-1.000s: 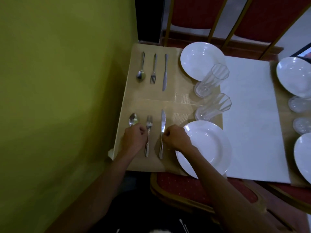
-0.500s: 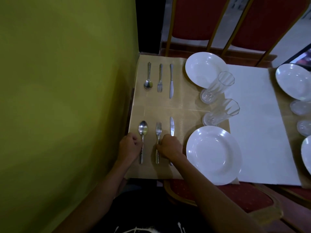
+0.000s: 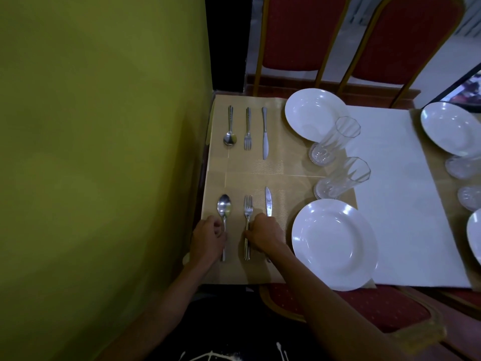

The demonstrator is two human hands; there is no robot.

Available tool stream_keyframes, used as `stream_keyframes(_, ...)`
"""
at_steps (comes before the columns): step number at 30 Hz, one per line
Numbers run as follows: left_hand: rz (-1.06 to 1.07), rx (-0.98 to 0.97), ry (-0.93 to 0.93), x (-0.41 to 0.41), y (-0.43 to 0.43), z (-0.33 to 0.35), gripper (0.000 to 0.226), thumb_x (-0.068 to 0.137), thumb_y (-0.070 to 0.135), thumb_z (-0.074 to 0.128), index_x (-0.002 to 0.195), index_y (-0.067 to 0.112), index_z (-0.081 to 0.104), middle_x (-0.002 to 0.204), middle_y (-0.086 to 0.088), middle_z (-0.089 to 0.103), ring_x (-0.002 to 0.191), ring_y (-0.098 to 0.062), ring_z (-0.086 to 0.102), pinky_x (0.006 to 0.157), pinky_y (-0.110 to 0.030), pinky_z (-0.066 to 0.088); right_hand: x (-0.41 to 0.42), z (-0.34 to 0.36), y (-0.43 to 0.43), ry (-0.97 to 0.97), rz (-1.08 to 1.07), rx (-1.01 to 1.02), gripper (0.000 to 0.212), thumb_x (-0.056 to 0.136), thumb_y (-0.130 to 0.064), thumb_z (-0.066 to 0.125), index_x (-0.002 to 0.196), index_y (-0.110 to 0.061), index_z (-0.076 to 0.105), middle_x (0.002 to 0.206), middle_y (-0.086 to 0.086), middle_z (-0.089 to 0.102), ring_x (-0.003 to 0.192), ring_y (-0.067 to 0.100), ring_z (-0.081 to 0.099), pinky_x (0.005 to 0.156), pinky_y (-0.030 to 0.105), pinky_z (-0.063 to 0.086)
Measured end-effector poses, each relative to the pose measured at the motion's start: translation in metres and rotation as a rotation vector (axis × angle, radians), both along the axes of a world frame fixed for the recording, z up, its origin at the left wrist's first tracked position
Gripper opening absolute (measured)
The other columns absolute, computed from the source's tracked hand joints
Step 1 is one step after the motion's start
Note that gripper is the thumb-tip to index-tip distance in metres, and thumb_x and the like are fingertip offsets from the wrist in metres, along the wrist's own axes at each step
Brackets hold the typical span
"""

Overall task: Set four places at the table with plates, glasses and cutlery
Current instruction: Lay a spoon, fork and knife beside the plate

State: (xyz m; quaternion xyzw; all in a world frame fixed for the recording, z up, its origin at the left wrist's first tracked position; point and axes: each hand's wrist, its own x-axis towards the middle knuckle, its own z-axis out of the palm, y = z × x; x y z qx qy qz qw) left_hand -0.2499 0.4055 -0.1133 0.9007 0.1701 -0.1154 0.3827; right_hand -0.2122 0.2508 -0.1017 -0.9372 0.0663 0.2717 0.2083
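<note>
I have my left hand [image 3: 208, 237] curled loosely against the near spoon [image 3: 224, 222], fingertips on its handle, and my right hand [image 3: 265, 237] bunched over the fork [image 3: 247, 225] and the knife [image 3: 268, 204]; whether either hand truly pinches anything I cannot tell. The three pieces lie parallel just left of the near plate [image 3: 334, 243]. A careless nudge could skew them, or my right forearm could bump the plate.

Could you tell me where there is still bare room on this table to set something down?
The white runner between the two plate columns is bare. A narrower strip lies between the far knife and near knife. Around the glasses and near plate it is crowded.
</note>
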Motion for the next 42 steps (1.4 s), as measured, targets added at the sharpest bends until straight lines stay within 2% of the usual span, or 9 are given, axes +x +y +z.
stream_keyframes(6, -0.028, 0.014, -0.030, -0.003, -0.003, 0.003, 0.019, 0.081, 0.009, 0.074, 0.097, 0.017, 0.066, 0.080, 0.001, 0.064, 0.074, -0.008, 0.054, 0.058, -0.009, 0.031, -0.001, -0.001, -0.002, -0.003, 0.007, 0.004, 0.025, 0.090, -0.033, 0.069, 0.101, -0.011, 0.067, 0.091, 0.006, 0.071, 0.082, 0.023, 0.070, 0.072, 0.035, 0.059)
stream_keyframes(10, -0.035, 0.019, -0.042, -0.004, -0.006, 0.003, 0.022, 0.081, 0.010, 0.074, 0.100, 0.017, 0.066, 0.081, 0.001, 0.065, 0.075, -0.012, 0.056, 0.061, -0.016, 0.034, -0.002, -0.001, -0.003, -0.004, 0.018, 0.019, 0.023, 0.091, -0.032, 0.068, 0.099, -0.010, 0.070, 0.081, 0.002, 0.063, 0.074, 0.019, 0.065, 0.064, 0.028, 0.051)
stream_keyframes(15, -0.039, 0.039, -0.052, -0.005, -0.008, 0.004, 0.027, 0.081, 0.009, 0.074, 0.105, 0.018, 0.067, 0.083, -0.002, 0.067, 0.073, -0.009, 0.054, 0.056, -0.007, 0.028, -0.003, 0.000, -0.004, 0.006, 0.024, 0.042, 0.025, 0.088, -0.034, 0.068, 0.096, -0.011, 0.071, 0.086, 0.005, 0.069, 0.083, 0.024, 0.070, 0.076, 0.037, 0.060)
stream_keyframes(22, -0.015, 0.024, -0.035, -0.006, -0.010, 0.003, 0.025, 0.082, 0.010, 0.072, 0.105, 0.018, 0.067, 0.087, -0.003, 0.069, 0.078, -0.013, 0.060, 0.058, -0.015, 0.036, -0.002, 0.005, -0.015, -0.034, 0.002, 0.040, 0.030, 0.087, -0.037, 0.062, 0.086, -0.010, 0.073, 0.077, 0.006, 0.068, 0.073, 0.023, 0.069, 0.069, 0.037, 0.061)
stream_keyframes(29, -0.027, 0.055, -0.026, -0.003, -0.012, 0.006, 0.025, 0.081, 0.010, 0.068, 0.103, 0.020, 0.062, 0.097, -0.003, 0.062, 0.088, -0.020, 0.061, 0.068, -0.033, 0.050, 0.014, 0.022, -0.048, -0.064, -0.060, -0.125, 0.026, 0.092, -0.032, 0.063, 0.105, -0.010, 0.064, 0.096, 0.008, 0.071, 0.088, 0.027, 0.070, 0.075, 0.035, 0.055)
stream_keyframes(32, -0.121, 0.123, -0.122, -0.002, -0.022, 0.015, 0.025, 0.085, 0.007, 0.061, 0.109, 0.015, 0.061, 0.098, -0.004, 0.059, 0.084, -0.018, 0.054, 0.065, -0.030, 0.042, 0.016, 0.020, -0.048, -0.022, -0.035, -0.135, 0.030, 0.094, -0.031, 0.063, 0.113, -0.009, 0.063, 0.102, 0.008, 0.071, 0.091, 0.026, 0.070, 0.079, 0.035, 0.057)
stream_keyframes(34, -0.211, 0.140, -0.174, -0.002, -0.031, 0.019, 0.026, 0.088, 0.012, 0.059, 0.114, 0.017, 0.059, 0.103, -0.002, 0.061, 0.087, -0.017, 0.057, 0.068, -0.032, 0.049, 0.016, 0.018, -0.048, 0.003, -0.038, -0.131, 0.030, 0.093, -0.027, 0.065, 0.117, -0.008, 0.063, 0.103, 0.008, 0.071, 0.091, 0.025, 0.071, 0.082, 0.036, 0.059)
stream_keyframes(38, -0.328, 0.142, -0.161, -0.002, -0.042, 0.019, 0.007, 0.091, 0.017, 0.055, 0.095, 0.019, 0.050, 0.091, -0.001, 0.057, 0.075, -0.017, 0.056, 0.060, -0.029, 0.043, 0.018, 0.018, -0.049, 0.026, -0.060, -0.103, 0.030, 0.093, -0.022, 0.067, 0.119, -0.006, 0.063, 0.105, 0.010, 0.071, 0.093, 0.026, 0.071, 0.084, 0.037, 0.060)
stream_keyframes(42, -0.348, 0.130, -0.099, -0.002, -0.047, 0.013, 0.009, 0.091, 0.017, 0.058, 0.092, 0.017, 0.050, 0.091, -0.001, 0.056, 0.075, -0.018, 0.058, 0.060, -0.027, 0.044, 0.019, 0.022, -0.052, 0.036, -0.086, -0.090, 0.032, 0.093, -0.019, 0.067, 0.121, -0.005, 0.062, 0.107, 0.011, 0.070, 0.094, 0.027, 0.071, 0.081, 0.036, 0.059)
